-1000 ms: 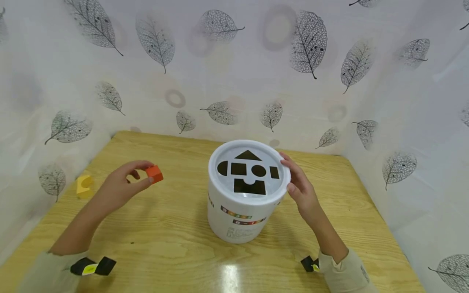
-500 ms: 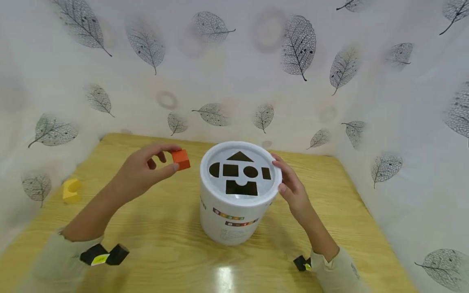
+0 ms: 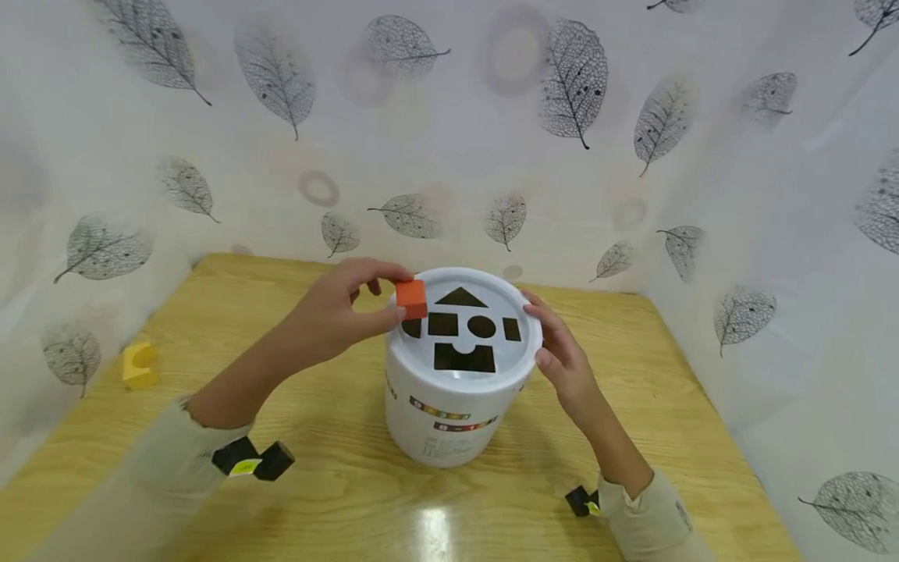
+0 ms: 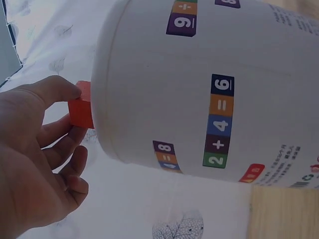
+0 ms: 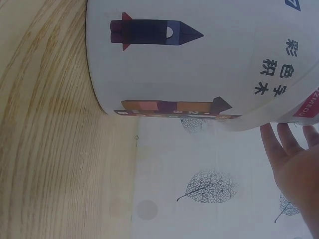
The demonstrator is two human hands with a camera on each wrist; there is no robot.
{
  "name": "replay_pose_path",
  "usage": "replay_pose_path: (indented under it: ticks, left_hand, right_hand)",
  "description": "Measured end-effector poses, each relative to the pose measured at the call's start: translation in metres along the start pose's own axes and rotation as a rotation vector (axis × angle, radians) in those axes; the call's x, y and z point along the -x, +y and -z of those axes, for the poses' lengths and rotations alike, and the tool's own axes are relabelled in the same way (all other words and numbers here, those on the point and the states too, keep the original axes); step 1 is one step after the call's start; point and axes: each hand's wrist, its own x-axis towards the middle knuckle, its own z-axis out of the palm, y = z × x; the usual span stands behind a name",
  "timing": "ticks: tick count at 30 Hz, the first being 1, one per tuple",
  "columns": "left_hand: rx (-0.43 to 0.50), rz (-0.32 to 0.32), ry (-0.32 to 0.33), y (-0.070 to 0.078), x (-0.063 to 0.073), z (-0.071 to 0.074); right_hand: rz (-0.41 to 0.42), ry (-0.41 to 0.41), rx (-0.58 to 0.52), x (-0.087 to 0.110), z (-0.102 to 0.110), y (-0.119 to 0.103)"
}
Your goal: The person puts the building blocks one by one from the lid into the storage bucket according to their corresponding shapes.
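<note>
Between thumb and fingers my left hand [image 3: 344, 304] pinches a red block [image 3: 411, 299]. The block is over the left part of the white lid [image 3: 420, 351], partly covering a half-round hole; in the left wrist view it stands against the lid's edge. The lid has several dark cut-out shapes and tops a white bucket [image 3: 410, 421] printed with coloured number strips. My right hand [image 3: 570, 375] holds the bucket at its right rim, fingers at the back and thumb nearer the front. In the right wrist view its fingertips touch the lid edge.
On the wooden table [image 3: 330, 499] a yellow block [image 3: 140, 367] with a curved notch lies at the far left. A pale leaf-patterned cloth [image 3: 435, 117] encloses the back and both sides. Both forearms wear black wrist devices at the sleeve cuffs.
My left hand has carried the red block rightward from beside the bucket to above the lid's left part. The right hand stays at the rim. The head view has shifted slightly.
</note>
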Motion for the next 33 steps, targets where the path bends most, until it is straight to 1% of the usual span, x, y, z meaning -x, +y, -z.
replay_pose_path:
  ticks: [3, 10, 14, 17, 25, 29, 33]
  left_hand:
    - [-0.007, -0.032, -0.045, 0.003, -0.008, -0.008]
    - [-0.006, -0.044, -0.109, 0.008, -0.017, -0.019]
    - [-0.033, -0.039, -0.130, 0.007, -0.021, -0.023]
    - [-0.061, -0.021, -0.137, 0.008, -0.023, -0.026]
    - [-0.124, -0.022, -0.160, 0.011, -0.025, -0.030]
    - [-0.165, -0.018, -0.155, 0.012, -0.025, -0.030]
    - [-0.170, -0.038, -0.152, 0.012, -0.025, -0.029]
  right_hand:
    - [-0.002, 0.001, -0.001, 0.000, 0.001, 0.001]
    - [0.002, 0.002, -0.010, 0.000, 0.000, 0.001]
    - [-0.003, 0.005, -0.002, -0.001, 0.001, 0.000]
    - [-0.007, 0.007, 0.003, -0.001, 0.001, 0.000]
    - [0.021, 0.012, -0.014, -0.001, 0.001, 0.000]
    - [0.018, 0.009, -0.018, -0.002, 0.001, 0.001]
    - [0.015, 0.014, -0.009, -0.002, 0.001, 0.001]
